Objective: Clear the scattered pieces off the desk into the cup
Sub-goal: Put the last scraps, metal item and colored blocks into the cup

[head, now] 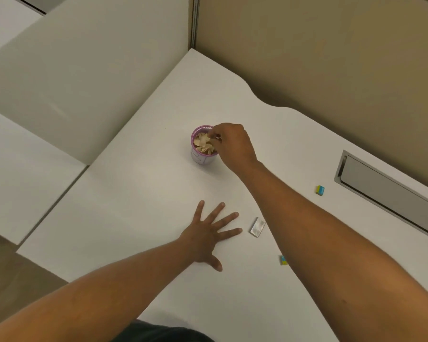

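Note:
A small cup with a purple rim stands on the white desk, filled with crumpled tan scraps. My right hand hovers over the cup's right side, fingertips pinched together above the scraps; whether they hold a piece I cannot tell. My left hand lies flat on the desk, fingers spread, holding nothing. A small silver rectangular piece lies just right of my left fingers. A blue-and-yellow piece sits further right. Another blue-and-yellow piece peeks out beside my right forearm.
A grey recessed cable tray is set into the desk at the right. Tan partition walls close off the back and left. The desk's front-left edge drops to the floor.

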